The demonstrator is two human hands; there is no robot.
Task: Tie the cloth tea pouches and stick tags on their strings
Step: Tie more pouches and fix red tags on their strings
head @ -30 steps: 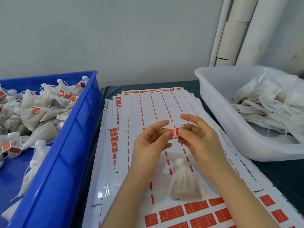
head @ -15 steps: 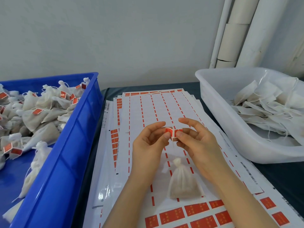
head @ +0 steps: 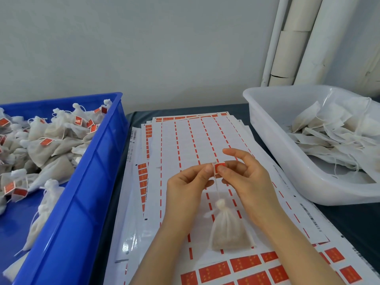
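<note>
Our left hand (head: 186,183) and right hand (head: 247,179) meet just above the table, fingertips together on one small red tag (head: 219,167). The right thumb and forefinger pinch the tag's red face. The left thumb and forefinger pinch its left edge, where the string (head: 217,187) comes up to it. The string runs down from the tag to the knotted neck of a pouch (head: 228,229), which lies on the sticker sheets (head: 185,136) between our wrists.

The neck is already tied, so we judge the step in hand to be the tagging: folding the sticker shut over the string. Whether the two halves are fully pressed together, we cannot tell.

Next we would squeeze the tag flat so it grips the string, then carry the pouch left to the blue crate (head: 98,182), where the tagged pouches (head: 51,140) are heaped. After that we would reach right into the white tub (head: 287,161) for one of the flat, untied pouches (head: 329,136). More red stickers wait on the sheets nearest us.
</note>
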